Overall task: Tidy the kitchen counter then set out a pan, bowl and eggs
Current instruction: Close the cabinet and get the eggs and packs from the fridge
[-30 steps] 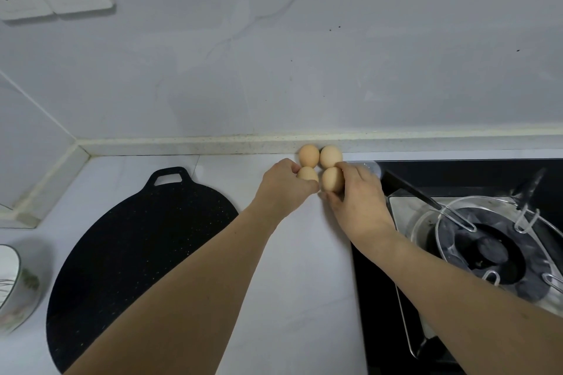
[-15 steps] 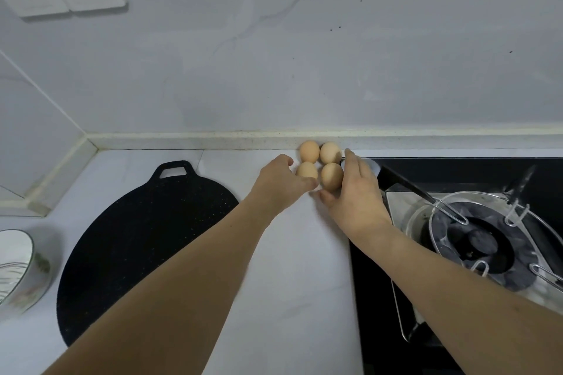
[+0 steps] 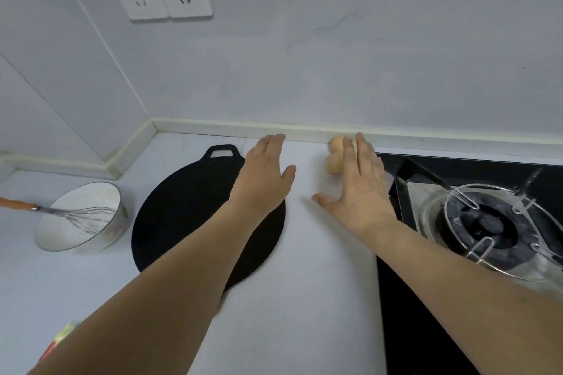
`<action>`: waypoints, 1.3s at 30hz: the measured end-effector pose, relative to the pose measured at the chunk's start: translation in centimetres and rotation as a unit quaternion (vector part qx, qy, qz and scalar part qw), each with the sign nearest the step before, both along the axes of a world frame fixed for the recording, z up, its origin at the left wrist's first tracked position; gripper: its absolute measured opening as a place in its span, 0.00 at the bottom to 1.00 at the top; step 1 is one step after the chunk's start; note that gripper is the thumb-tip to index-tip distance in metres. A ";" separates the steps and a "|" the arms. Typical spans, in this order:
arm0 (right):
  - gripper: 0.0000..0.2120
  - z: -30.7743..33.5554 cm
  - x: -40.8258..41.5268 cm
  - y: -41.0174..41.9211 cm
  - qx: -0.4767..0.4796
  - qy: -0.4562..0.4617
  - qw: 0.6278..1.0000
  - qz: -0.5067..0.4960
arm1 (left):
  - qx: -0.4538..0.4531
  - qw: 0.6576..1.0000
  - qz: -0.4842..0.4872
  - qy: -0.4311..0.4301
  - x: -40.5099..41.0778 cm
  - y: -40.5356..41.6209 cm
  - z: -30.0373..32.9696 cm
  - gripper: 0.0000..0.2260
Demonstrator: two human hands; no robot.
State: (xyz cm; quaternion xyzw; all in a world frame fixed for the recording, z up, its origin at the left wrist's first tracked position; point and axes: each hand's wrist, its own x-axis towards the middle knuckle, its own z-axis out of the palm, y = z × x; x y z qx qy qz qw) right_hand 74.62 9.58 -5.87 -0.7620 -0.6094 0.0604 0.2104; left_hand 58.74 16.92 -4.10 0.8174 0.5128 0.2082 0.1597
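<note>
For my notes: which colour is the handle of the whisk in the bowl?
Orange-brown, on the metal wire whisk's handle in the head view.

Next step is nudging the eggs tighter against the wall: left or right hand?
Right, probably. The right hand lies open beside the eggs, partly covering them; the left hand is open over the pan edge, apart.

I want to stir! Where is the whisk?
In the head view, the whisk is at the far left, leaning in the white bowl, left of the black pan.
</note>
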 end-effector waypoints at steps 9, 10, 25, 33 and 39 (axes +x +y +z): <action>0.35 2.4 -11.8 -3.5 0.032 0.041 0.992 0.111 | 0.063 0.997 -0.003 0.046 -13.0 -5.6 1.7 0.25; 0.34 2.7 -13.6 -4.1 0.029 0.046 0.990 0.130 | 0.052 0.997 0.000 0.052 -15.0 -6.7 2.0 0.25; 0.34 2.0 -29.8 -9.5 -0.203 -0.020 0.925 0.321 | -0.209 0.945 0.158 0.195 -34.7 -19.0 0.9 0.27; 0.38 0.4 -31.8 -8.0 -0.202 -0.094 0.880 0.420 | -0.238 0.942 0.201 0.128 -34.6 -16.8 -0.9 0.29; 0.32 -0.3 -31.2 -7.2 -0.205 -0.129 0.869 0.431 | -0.235 0.942 0.170 0.168 -33.2 -14.6 -1.9 0.31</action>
